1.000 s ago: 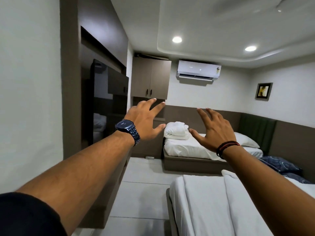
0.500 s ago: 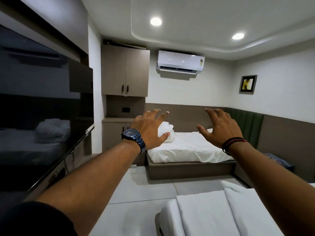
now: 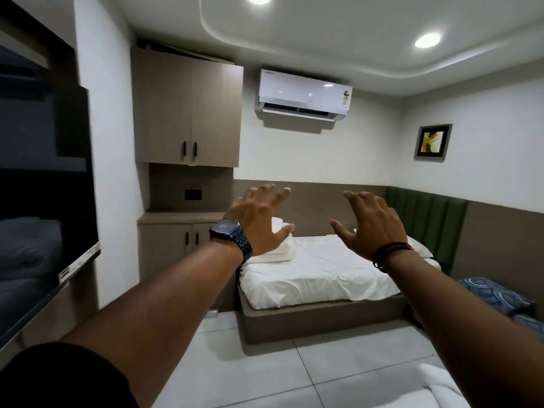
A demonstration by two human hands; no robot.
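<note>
Both arms reach out in front of me at chest height. My left hand point(image 3: 259, 222), with a dark watch on its wrist, has its fingers spread and holds nothing. My right hand point(image 3: 372, 226), with dark cords round the wrist, is spread the same way and is empty too. Beyond them stands a bed point(image 3: 321, 275) with a white sheet against the far wall. Folded white bedding point(image 3: 284, 248) lies at its left end, partly hidden by my left hand. A white pillow point(image 3: 419, 248) lies at its right end.
A dark television point(image 3: 44, 201) hangs on the left wall. Brown cabinets point(image 3: 188, 113) fill the far left corner, above and below a niche. A second white bed's corner point(image 3: 435, 387) is at the bottom right. Blue patterned cushions point(image 3: 497, 295) lie at the right. Grey floor tiles point(image 3: 265, 363) lie between.
I have moved forward past the television towards the far bed, which looks larger. Both hands stay raised and spread; the near bed has slid down out of view.
</note>
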